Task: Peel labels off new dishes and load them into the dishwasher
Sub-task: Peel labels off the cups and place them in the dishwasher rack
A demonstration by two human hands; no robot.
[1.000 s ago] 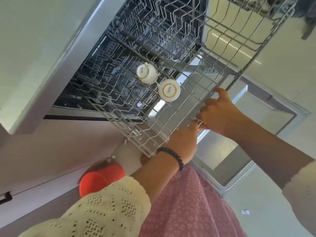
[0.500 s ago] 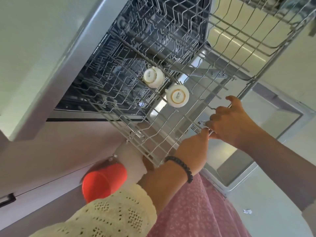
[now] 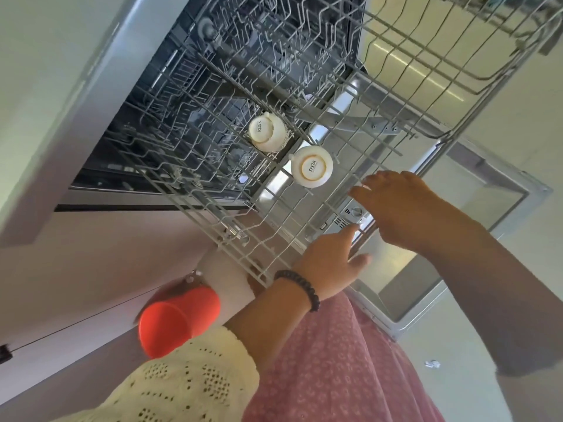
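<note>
Letting go of the pulled-out rack, both hands now off the wire!

Right hand (image 3: 405, 208) lifted clear at 3 o'clock, fingers released and spread; left hand (image 3: 330, 260) at 5 o'clock, fingers relaxed, grasping nothing, where a second ago both gripped the rack (image 3: 304, 214) edge. Two white cups (image 3: 311, 171) upside down at centre, one toward 11 o'clock (image 3: 268, 132). Rack out, probably ready for more dishes.

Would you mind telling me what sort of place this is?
Most likely a home kitchen: an open dishwasher set under a counter, its wire rack pulled out, two white cups loaded upside down.
</note>
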